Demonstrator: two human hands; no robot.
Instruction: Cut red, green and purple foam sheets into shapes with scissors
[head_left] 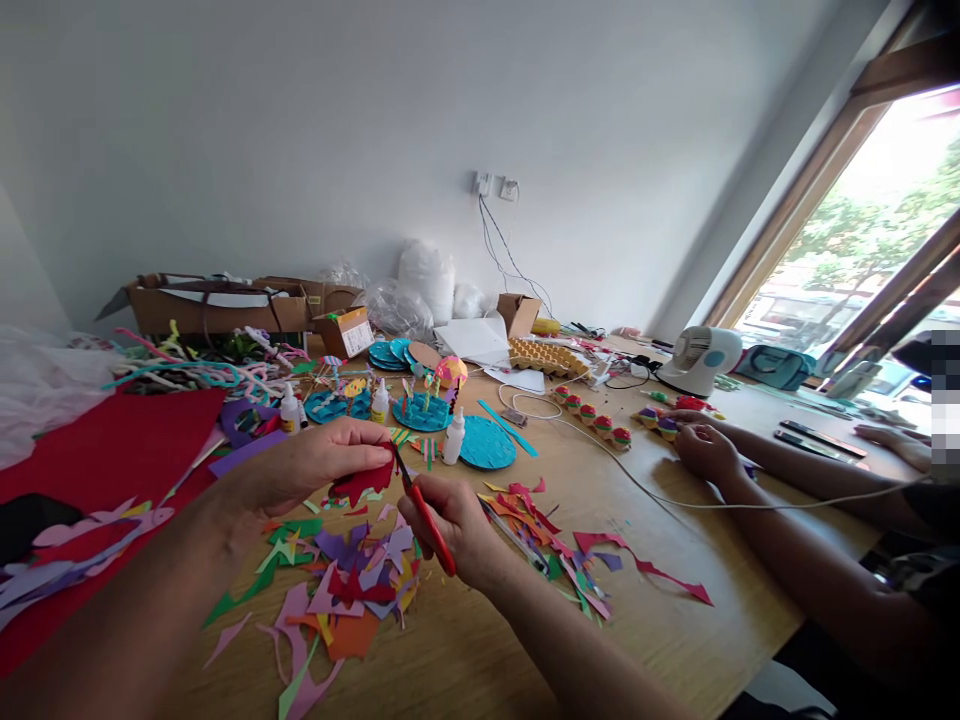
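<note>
Between thumb and fingers, my left hand [337, 455] pinches a dark red piece of paper or felt [366, 480] with a jagged lower edge. My right hand [450, 525] grips red-handled scissors [435, 530], whose dark blades point up and left at the edge of that piece. Whether the blades are apart is hard to make out. Below both hands lies a heap of coloured scraps [360, 585] in purple, pink, orange and green. More scraps [525, 520] and a clear-barrelled tool [517, 540] lie to the right of my right hand.
Glue bottles [454, 437] stand just beyond my hands, among blue discs [487, 442] with small decorations. At right, a co-worker's hands [705, 445] handle a painted egg-carton strip [660, 422]. A white cable [622, 465] crosses the table near a fan [697, 360]. Red sheets [127, 450] lie left.
</note>
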